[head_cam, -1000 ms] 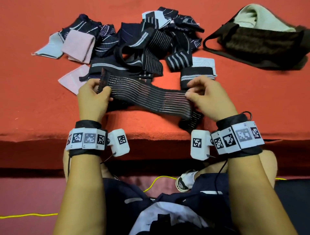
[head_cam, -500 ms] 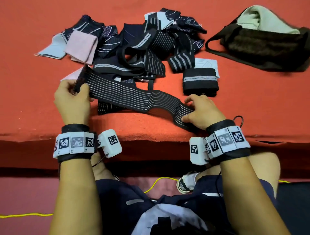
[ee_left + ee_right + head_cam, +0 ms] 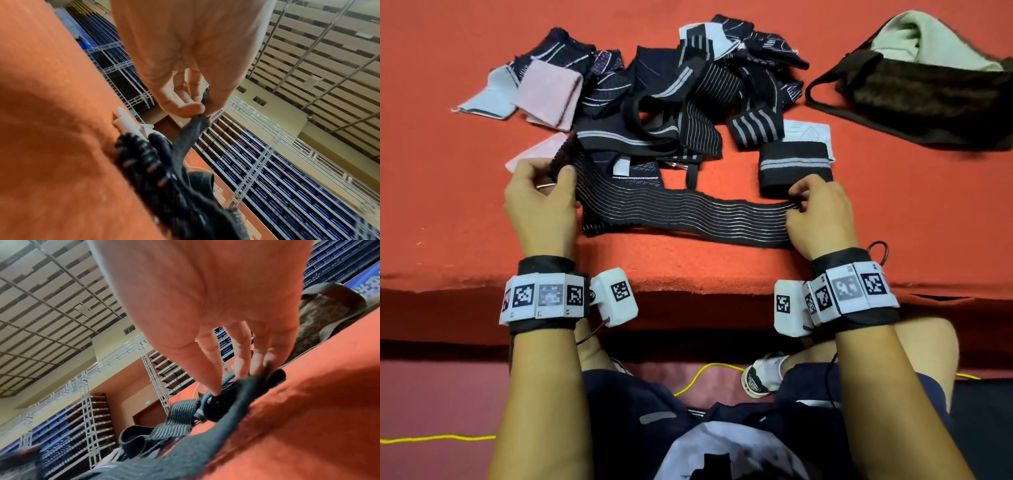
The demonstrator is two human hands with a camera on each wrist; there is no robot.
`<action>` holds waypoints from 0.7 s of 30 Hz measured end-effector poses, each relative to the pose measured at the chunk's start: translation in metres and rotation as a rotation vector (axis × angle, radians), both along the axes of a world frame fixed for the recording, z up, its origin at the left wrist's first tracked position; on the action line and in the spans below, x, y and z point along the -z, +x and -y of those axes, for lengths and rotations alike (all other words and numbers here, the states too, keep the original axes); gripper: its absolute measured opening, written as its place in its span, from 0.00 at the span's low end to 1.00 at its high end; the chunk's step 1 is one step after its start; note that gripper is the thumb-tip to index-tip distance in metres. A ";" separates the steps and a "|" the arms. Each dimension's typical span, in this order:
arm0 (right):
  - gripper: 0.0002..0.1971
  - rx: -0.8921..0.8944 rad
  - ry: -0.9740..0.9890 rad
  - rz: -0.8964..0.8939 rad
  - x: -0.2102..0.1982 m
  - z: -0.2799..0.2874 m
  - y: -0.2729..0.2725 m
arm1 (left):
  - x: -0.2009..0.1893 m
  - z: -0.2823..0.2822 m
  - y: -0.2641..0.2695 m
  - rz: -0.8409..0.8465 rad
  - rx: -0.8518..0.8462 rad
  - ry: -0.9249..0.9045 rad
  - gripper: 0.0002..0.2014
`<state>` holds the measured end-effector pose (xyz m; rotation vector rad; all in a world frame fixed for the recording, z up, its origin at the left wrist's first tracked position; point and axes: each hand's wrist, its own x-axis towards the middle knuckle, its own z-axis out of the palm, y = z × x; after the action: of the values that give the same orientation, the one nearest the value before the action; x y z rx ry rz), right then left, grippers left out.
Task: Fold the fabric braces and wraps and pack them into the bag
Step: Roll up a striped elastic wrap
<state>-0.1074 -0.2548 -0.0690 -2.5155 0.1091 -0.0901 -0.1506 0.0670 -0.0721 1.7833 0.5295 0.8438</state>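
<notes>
A long black elastic wrap with thin grey stripes (image 3: 681,214) lies stretched across the near part of the orange mat (image 3: 448,212). My left hand (image 3: 541,202) pinches its left end (image 3: 193,129) between thumb and fingers. My right hand (image 3: 818,214) pinches the right end, fingertips down on the fabric (image 3: 230,395). Behind the wrap lies a pile of dark braces and wraps (image 3: 688,92), and a folded black wrap (image 3: 794,164) sits just beyond my right hand. The dark brown bag (image 3: 928,92) with a pale lining lies open at the far right.
Pink and pale blue fabric pieces (image 3: 544,92) lie at the pile's left side. The mat's front edge (image 3: 688,274) drops off just behind my wrists. A yellow cable (image 3: 705,373) runs on the floor by my legs.
Both hands lowered the striped wrap toward the mat and pulled it out longer. The right hand shifted right, the left hand moved left and then back a little.
</notes>
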 end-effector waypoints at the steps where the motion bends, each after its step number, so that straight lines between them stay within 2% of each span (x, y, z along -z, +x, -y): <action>1: 0.16 -0.008 -0.003 0.016 0.000 -0.002 -0.001 | 0.000 0.006 0.002 0.002 0.022 0.016 0.02; 7: 0.05 -0.228 0.126 0.121 -0.006 -0.043 -0.012 | 0.002 0.076 0.010 -0.024 0.247 0.075 0.06; 9: 0.11 -0.276 0.219 0.092 -0.006 -0.054 -0.016 | 0.002 0.103 0.008 -0.044 0.349 0.119 0.07; 11: 0.19 -0.266 0.316 0.071 -0.006 -0.059 -0.017 | 0.003 0.124 0.006 -0.072 0.469 0.147 0.08; 14: 0.26 -0.228 0.284 0.072 -0.009 -0.054 -0.014 | 0.005 0.141 0.004 -0.137 0.605 0.214 0.11; 19: 0.14 -0.176 0.229 0.040 -0.005 -0.033 -0.006 | 0.006 0.138 0.000 -0.201 0.755 0.255 0.17; 21: 0.13 -0.127 0.214 0.028 -0.002 -0.023 -0.002 | 0.006 0.130 -0.001 -0.177 0.725 0.253 0.16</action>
<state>-0.1095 -0.2313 -0.0669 -2.3000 -0.0500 -0.0581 -0.1515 -0.0627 -0.0783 2.0843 -0.1386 0.2515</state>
